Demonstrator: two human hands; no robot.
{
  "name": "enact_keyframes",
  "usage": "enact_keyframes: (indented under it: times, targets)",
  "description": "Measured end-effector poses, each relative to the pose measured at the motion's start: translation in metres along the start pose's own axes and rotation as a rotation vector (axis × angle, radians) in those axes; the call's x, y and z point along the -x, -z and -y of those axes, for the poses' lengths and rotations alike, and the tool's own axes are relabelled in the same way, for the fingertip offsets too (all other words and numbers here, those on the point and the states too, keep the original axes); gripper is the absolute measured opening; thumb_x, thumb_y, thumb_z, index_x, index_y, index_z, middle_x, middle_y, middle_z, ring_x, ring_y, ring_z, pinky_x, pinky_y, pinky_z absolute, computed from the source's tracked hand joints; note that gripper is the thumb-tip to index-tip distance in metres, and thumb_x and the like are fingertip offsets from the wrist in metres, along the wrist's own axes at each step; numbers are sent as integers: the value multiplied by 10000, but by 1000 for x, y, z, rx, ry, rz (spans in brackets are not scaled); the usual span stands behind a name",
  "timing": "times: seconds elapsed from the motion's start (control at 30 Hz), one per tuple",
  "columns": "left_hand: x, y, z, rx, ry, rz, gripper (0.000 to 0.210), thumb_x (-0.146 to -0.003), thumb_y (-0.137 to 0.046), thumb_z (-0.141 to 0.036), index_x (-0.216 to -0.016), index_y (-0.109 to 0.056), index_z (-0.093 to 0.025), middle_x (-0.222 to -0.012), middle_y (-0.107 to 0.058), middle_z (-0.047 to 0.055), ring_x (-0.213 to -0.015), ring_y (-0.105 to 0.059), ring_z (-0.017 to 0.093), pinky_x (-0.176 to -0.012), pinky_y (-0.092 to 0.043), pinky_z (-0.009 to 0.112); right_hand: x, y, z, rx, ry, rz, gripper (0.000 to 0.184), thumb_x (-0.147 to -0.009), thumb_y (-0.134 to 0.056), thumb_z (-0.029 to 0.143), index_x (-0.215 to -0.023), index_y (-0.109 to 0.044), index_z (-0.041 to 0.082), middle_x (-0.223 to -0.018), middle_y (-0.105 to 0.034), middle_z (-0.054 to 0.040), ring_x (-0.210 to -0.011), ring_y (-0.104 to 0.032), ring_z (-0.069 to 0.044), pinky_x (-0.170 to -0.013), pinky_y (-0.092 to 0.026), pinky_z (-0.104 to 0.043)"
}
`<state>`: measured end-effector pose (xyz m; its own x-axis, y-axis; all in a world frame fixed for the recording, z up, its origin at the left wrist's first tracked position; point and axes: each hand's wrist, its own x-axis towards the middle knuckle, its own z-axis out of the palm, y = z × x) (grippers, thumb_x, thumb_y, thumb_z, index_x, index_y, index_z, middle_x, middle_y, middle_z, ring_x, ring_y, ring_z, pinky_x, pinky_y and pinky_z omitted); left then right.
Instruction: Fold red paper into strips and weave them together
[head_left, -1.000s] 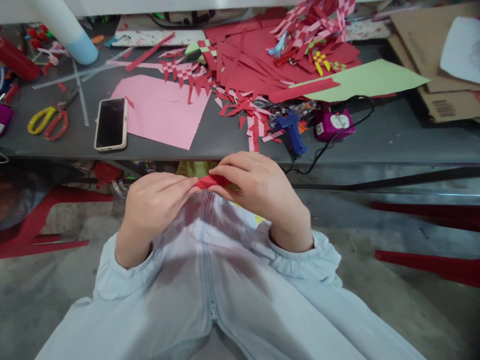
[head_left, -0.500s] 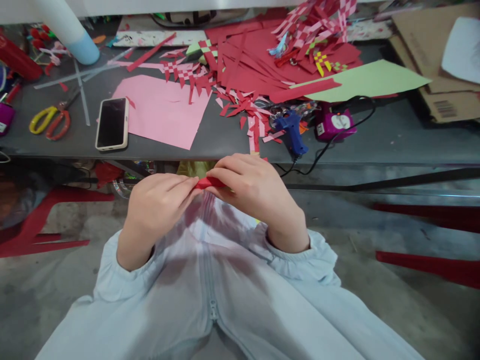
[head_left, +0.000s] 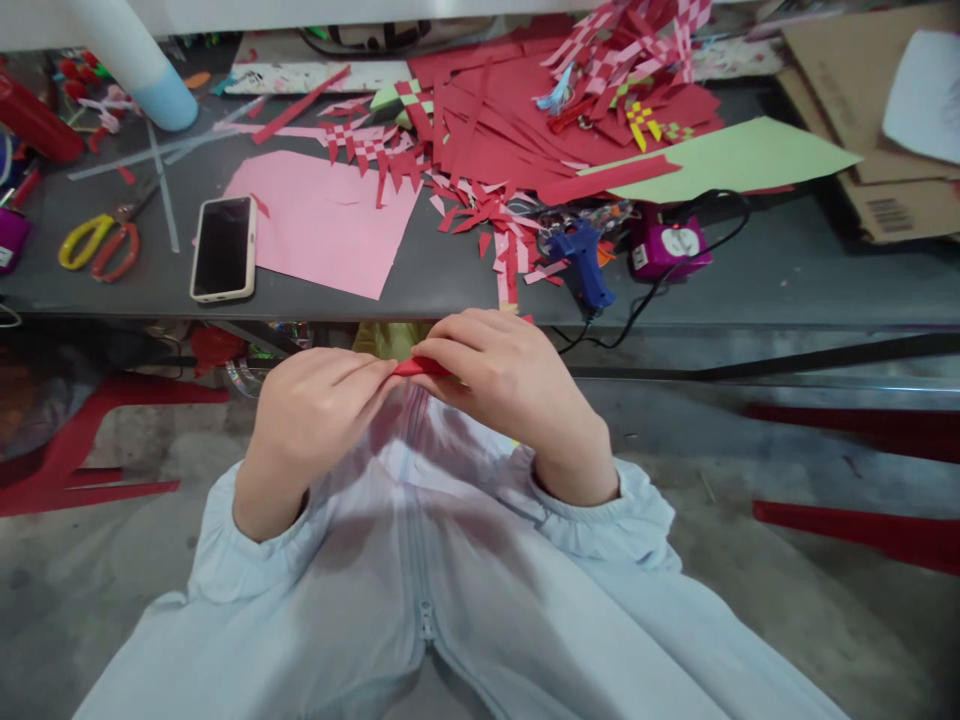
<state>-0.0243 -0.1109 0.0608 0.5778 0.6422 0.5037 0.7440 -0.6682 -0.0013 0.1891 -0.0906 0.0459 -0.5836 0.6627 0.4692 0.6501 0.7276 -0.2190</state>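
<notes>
Between my two hands, just in front of the table's near edge, is a narrow piece of red paper [head_left: 421,367]. My left hand [head_left: 319,405] pinches its left end between thumb and fingers. Curled over its right part is my right hand [head_left: 502,375], whose fingers hide much of the paper. A bit of yellow [head_left: 515,442] peeks out under my right wrist; I cannot tell what it belongs to. On the table beyond my hands lie a pink sheet [head_left: 330,220] and a pile of red paper [head_left: 495,120] with cut red and pink strips.
Left on the table are scissors [head_left: 101,240] with yellow and orange handles and a phone [head_left: 225,248]. A blue glue gun [head_left: 583,262] with a black cord lies near a purple box [head_left: 667,245]. Cardboard [head_left: 885,200] is at the right, red stools [head_left: 855,535] below.
Both hands stay almost in place on the red paper. A little more of it shows between the fingertips, the right fingers having shifted slightly.
</notes>
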Motion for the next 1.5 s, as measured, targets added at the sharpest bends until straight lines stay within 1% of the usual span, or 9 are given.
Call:
enact_keyframes:
  times: [0.23,0.47,0.57,0.73,0.87,1.0,1.13,1.33,1.5]
  targets:
    - [4,3,3,-9,67,28,189,-936,-661,-332,-918,-774,-182,-819,-797,32,-731,-758,200,-681,-592,314,4,0,-3,14,-6,-33,232,-976,-588,338,-939,-729,158,-935,-744,-77,-811,-626,-194,-708,-425,-337]
    - [6,2,3,-33,29,-12,174,-951,-639,-290,-905,-775,-192,-812,-798,6,-733,-758,182,-683,-582,301,11,-2,-3,-57,-63,-67,352,-982,-549,460,-1045,-734,168,-972,-735,-100,-850,-622,-203,-758,-452,-348]
    - [7,0,-1,-54,9,-51,168,-952,-632,-290,-919,-776,-210,-819,-797,2,-739,-754,181,-706,-585,308,16,-2,-2,-75,-81,-78,337,-987,-546,440,-1092,-735,182,-972,-726,-96,-847,-609,-196,-760,-451,-345]
    - [5,-1,-11,-63,-28,-48,158,-941,-627,-263,-876,-765,-222,-807,-787,15,-713,-734,191,-655,-574,329,25,0,2,-54,-71,-93,264,-1004,-532,349,-1035,-744,193,-935,-710,-80,-815,-584,-178,-726,-433,-329]
    - [4,-3,-21,-64,2,7,207,-963,-575,-272,-879,-761,-237,-821,-786,28,-727,-736,209,-649,-578,358,32,1,7,-14,-91,-92,261,-1010,-518,330,-1010,-742,196,-931,-704,-80,-820,-576,-184,-714,-425,-329]
    - [7,-7,-26,-38,17,24,221,-972,-575,-323,-903,-766,-235,-840,-789,43,-736,-734,221,-642,-574,371,38,-1,12,22,-69,-111,282,-1015,-507,323,-986,-742,169,-931,-715,-86,-829,-586,-189,-718,-439,-327]
    - [13,-8,-26,-52,-14,-2,229,-974,-565,-301,-874,-763,-244,-817,-785,26,-724,-727,206,-634,-566,352,43,-4,15,24,-70,-121,303,-1008,-520,379,-993,-740,172,-956,-726,-89,-833,-589,-187,-737,-450,-325]
    - [22,-5,-22,-62,-66,-97,181,-940,-593,-207,-845,-747,-205,-818,-784,32,-745,-730,202,-646,-571,342,55,-3,8,-5,-123,-131,351,-972,-563,472,-1081,-729,183,-981,-720,-90,-868,-606,-196,-799,-465,-343]
    - [22,-1,-23,-92,-74,-92,143,-926,-612,-196,-852,-732,-217,-823,-788,20,-728,-737,197,-646,-586,339,61,-3,1,-8,-134,-142,365,-963,-568,495,-1113,-721,201,-996,-723,-90,-900,-631,-208,-835,-479,-367]
